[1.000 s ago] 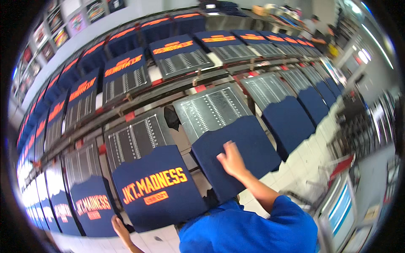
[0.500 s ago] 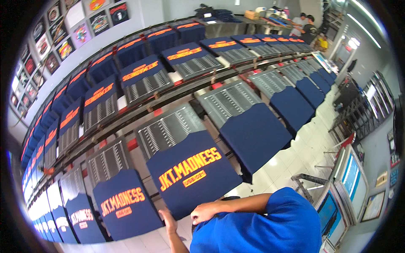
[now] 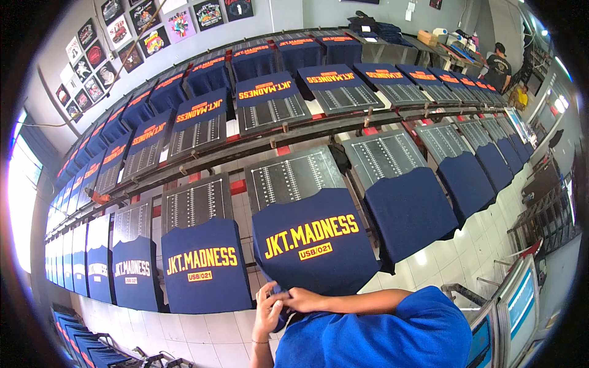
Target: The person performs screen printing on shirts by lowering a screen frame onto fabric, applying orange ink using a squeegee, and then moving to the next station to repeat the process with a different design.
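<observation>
A navy t-shirt [image 3: 313, 245] with yellow and orange lettering lies stretched over a board right in front of me. My left hand [image 3: 267, 314] rises from below and pinches its lower hem. From the right, my right hand [image 3: 297, 300] grips the same hem, touching the left hand. The grey ruled board [image 3: 291, 178] shows above the shirt's collar end. To its right is a plain navy t-shirt [image 3: 408, 211] with no print, and to its left a printed one [image 3: 202, 264].
Long rows of boards carrying navy shirts curve away on both sides and in a second row behind [image 3: 270, 92]. A person [image 3: 498, 67] stands at a back table. Framed prints [image 3: 147, 37] hang on the wall. A screen frame [image 3: 515, 306] stands at lower right on the white tiled floor [image 3: 184, 331].
My right hand left the plain shirt on which it lay flat. Both hands have come together at the hem of the printed shirt, and the view has shifted to centre on it.
</observation>
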Demonstrator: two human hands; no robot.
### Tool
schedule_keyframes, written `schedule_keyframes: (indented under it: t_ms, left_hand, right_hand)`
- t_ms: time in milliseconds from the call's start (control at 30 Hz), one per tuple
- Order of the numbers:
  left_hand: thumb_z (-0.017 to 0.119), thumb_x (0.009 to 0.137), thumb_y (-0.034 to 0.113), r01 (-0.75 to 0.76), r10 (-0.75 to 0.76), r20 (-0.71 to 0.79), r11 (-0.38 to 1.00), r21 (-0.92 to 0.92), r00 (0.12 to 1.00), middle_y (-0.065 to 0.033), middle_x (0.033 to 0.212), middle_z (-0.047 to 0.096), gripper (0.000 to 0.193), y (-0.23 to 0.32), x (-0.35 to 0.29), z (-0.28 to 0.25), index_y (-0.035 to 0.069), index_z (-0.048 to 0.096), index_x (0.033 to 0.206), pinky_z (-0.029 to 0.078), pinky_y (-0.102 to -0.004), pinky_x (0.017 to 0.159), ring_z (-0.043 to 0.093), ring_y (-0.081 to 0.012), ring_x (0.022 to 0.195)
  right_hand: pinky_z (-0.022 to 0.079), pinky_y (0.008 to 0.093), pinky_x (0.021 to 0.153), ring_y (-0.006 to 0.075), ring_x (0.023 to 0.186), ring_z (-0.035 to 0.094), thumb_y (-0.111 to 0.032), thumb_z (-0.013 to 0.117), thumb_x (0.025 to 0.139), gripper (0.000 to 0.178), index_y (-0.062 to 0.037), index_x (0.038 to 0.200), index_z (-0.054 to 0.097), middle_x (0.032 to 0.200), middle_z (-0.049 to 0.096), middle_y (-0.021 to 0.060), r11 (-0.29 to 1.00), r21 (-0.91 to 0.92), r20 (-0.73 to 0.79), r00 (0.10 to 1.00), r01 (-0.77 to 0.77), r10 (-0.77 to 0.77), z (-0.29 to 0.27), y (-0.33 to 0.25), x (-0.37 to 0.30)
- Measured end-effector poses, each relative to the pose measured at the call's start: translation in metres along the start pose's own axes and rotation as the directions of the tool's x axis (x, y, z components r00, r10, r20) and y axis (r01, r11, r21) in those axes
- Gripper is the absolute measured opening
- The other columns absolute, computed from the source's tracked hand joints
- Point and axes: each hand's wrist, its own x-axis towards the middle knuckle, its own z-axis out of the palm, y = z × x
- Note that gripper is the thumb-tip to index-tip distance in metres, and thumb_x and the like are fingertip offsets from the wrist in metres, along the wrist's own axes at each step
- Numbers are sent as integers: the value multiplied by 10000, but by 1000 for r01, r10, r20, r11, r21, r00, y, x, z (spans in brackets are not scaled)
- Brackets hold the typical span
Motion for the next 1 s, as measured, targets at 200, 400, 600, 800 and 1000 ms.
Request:
schedule_keyframes:
  t_ms: [200,400,600,800,1000]
  left_hand:
    - [760,829,351,327,-313,257,945,-12,914,-262,1038,688,478,-18,11,96,-42,656,1081,519,-431,860,672,-381,1022]
    - [640,855,23,44,-37,-90,995,84,995,-147,968,680,179,-41,160,12,-12,642,1031,489,-404,803,618,-241,892]
    - [639,830,35,-230,459,-609,879,418,647,-262,1013,637,217,116,331,-152,-64,596,1018,477,-419,858,632,-416,986]
    - [636,776,4,-314,641,-580,760,569,502,-161,796,623,219,245,222,-166,-1,637,996,490,-297,731,628,-238,726]
    - [698,614,40,-320,720,-262,563,763,643,-115,606,521,161,226,91,-173,-4,597,732,421,-309,532,554,-224,537]
  right_hand:
    - [554,325,719,167,789,673,-160,586,914,211,-22,1054,663,880,688,49,726,634,-214,963,266,-166,-116,-147,-48]
    - [550,325,607,195,692,663,-197,568,908,159,-49,928,620,839,681,78,365,429,-796,537,826,-280,-246,-245,-102]
    - [550,342,664,214,757,638,-241,520,950,206,-50,945,595,848,651,79,323,447,-829,522,834,-203,-457,-288,-90]
    - [497,397,889,243,954,645,-250,529,957,214,-58,994,616,961,688,108,286,307,-842,399,908,-364,-441,-296,-166]
    - [475,443,952,248,927,659,-322,550,943,287,-53,995,635,957,705,92,412,145,-844,330,899,-423,-332,-251,-236]
